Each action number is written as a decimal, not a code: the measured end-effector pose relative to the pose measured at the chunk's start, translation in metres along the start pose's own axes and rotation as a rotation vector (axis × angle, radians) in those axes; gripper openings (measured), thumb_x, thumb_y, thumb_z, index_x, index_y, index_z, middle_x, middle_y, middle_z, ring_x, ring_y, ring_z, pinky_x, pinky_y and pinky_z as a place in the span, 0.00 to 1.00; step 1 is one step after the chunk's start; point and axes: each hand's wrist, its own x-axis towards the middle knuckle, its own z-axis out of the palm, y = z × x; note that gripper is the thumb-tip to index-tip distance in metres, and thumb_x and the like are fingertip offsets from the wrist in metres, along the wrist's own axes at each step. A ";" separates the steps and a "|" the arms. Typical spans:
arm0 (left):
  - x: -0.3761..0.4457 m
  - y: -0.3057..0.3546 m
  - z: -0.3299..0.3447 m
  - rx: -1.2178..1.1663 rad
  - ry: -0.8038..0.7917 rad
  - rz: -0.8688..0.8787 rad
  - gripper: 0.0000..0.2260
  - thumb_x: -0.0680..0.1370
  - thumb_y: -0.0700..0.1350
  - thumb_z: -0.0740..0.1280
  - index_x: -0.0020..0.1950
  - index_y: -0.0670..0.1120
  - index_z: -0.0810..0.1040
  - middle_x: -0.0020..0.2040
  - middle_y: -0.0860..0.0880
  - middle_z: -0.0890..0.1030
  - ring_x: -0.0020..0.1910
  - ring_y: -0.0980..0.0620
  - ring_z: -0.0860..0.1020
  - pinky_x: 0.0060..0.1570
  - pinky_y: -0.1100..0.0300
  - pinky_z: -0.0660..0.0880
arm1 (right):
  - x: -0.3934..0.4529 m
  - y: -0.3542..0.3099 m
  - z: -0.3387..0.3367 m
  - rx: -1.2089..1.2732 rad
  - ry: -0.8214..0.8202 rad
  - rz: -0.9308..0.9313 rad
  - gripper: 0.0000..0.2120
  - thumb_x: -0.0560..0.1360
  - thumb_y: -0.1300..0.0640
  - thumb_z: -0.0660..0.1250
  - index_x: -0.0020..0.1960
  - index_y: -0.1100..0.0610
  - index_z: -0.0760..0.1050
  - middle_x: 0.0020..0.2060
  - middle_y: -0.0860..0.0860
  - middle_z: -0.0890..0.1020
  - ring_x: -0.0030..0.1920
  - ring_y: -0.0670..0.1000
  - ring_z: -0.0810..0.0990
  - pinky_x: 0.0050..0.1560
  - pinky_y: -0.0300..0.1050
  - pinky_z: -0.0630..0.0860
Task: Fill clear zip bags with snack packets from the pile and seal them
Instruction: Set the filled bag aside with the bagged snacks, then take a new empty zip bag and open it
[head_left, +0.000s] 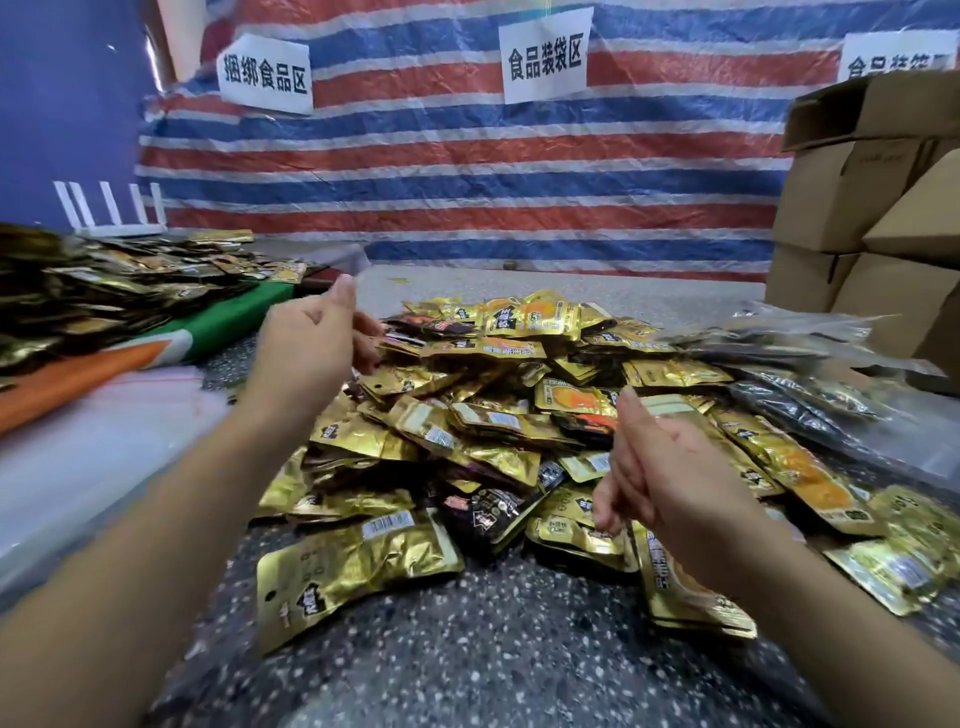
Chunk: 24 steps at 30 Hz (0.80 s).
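A big pile of gold and black snack packets (498, 415) lies on the speckled table in front of me. My left hand (311, 348) is raised over the pile's left side, thumb up, pinching a faint edge of a clear zip bag (358, 267). My right hand (654, 473) hovers over the pile's right side with fingers curled and thumb up, gripping what looks like the bag's other edge. The film between the hands is almost invisible, and I see no packets in it.
Filled clear bags (789, 348) lie at the right, in front of stacked cardboard boxes (872, 218). A second heap of packets (104, 291) rests on green and orange cloth at the left. Flat clear plastic (78, 467) lies near the left edge. A striped tarp with signs hangs behind.
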 end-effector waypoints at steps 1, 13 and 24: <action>0.012 -0.009 -0.012 0.056 0.071 0.016 0.21 0.84 0.52 0.58 0.38 0.43 0.79 0.26 0.51 0.80 0.25 0.58 0.78 0.26 0.68 0.72 | 0.000 0.002 0.003 0.003 -0.018 -0.004 0.29 0.76 0.36 0.55 0.24 0.54 0.67 0.17 0.52 0.64 0.26 0.57 0.78 0.27 0.43 0.73; 0.039 -0.140 -0.130 1.275 0.037 -0.372 0.17 0.80 0.51 0.60 0.55 0.38 0.78 0.56 0.37 0.80 0.55 0.37 0.77 0.52 0.51 0.75 | -0.005 0.007 0.013 -0.044 -0.131 0.003 0.26 0.74 0.36 0.58 0.27 0.54 0.68 0.17 0.49 0.66 0.25 0.56 0.77 0.27 0.43 0.72; 0.034 -0.134 -0.130 1.395 0.070 -0.346 0.05 0.75 0.44 0.69 0.43 0.43 0.80 0.36 0.47 0.76 0.40 0.44 0.75 0.36 0.59 0.69 | -0.007 0.004 0.015 -0.094 -0.122 -0.002 0.24 0.72 0.37 0.59 0.24 0.51 0.68 0.16 0.49 0.69 0.25 0.55 0.77 0.27 0.41 0.73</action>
